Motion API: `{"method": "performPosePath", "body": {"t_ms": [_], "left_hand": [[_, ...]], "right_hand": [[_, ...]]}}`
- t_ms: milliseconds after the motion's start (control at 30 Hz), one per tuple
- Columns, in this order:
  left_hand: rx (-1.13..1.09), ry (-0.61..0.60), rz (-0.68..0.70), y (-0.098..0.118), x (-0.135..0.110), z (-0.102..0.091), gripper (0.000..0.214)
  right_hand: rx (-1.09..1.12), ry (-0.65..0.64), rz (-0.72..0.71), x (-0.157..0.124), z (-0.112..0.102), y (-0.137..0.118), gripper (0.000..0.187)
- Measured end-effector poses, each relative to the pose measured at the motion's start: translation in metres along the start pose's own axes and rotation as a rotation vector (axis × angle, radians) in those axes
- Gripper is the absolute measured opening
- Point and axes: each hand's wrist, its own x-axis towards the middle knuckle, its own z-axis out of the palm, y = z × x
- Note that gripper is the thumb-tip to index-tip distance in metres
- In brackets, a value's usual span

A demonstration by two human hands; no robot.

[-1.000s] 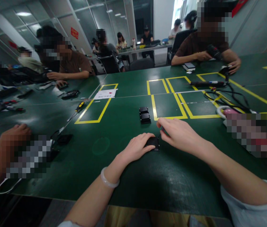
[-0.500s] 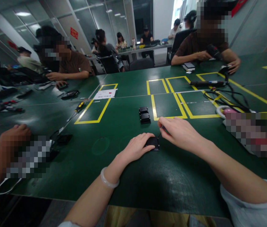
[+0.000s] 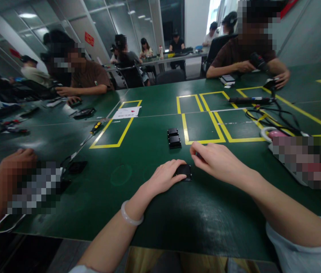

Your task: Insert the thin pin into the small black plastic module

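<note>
My left hand (image 3: 164, 176) lies curled over a small black rectangular part (image 3: 183, 171) on the green table (image 3: 137, 204), pressing it down. A pale bangle circles that wrist. My right hand (image 3: 220, 162) hovers just to the right of the part, fingers pinched on a small dark tool whose tip I can barely make out. Two more black parts (image 3: 174, 138) sit stacked end to end a little farther away, beside a yellow taped square.
Yellow tape outlines (image 3: 203, 125) mark the table's middle. A screwdriver (image 3: 93, 131) and paper sheet (image 3: 126, 112) lie to the left, cables (image 3: 265, 115) to the right. A neighbour's hand (image 3: 16, 163) rests at the left; other people sit across the table.
My right hand has lifted slightly and its thin tool tip has drawn away from the black part. My left hand stays on the part.
</note>
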Motion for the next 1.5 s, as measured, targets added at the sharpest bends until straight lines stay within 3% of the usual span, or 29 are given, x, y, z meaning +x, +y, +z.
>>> {"method": "performPosePath", "body": {"t_ms": [500, 767, 967, 1200, 1400, 1500], "left_hand": [[-0.005, -0.004, -0.007, 0.002, 0.000, -0.002, 0.034], [0.012, -0.002, -0.010, 0.001, 0.000, 0.000, 0.036], [-0.009, 0.006, -0.003, 0.002, 0.000, -0.001, 0.036], [0.000, 0.005, -0.004, 0.000, 0.000, 0.000, 0.033], [-0.009, 0.012, 0.007, 0.001, 0.000, -0.001, 0.037], [-0.001, 0.013, 0.001, 0.000, 0.000, 0.000, 0.036]], "right_hand": [[-0.016, -0.016, -0.019, 0.001, 0.003, -0.002, 0.013], [-0.205, -0.036, -0.028, 0.002, 0.003, -0.006, 0.027], [-0.070, -0.028, -0.098, -0.003, 0.000, -0.009, 0.012], [-0.133, -0.074, -0.107, -0.001, 0.001, -0.011, 0.025], [-0.063, -0.054, -0.110, -0.004, -0.004, -0.012, 0.007], [-0.087, -0.054, -0.091, -0.004, -0.003, -0.012, 0.015]]}}
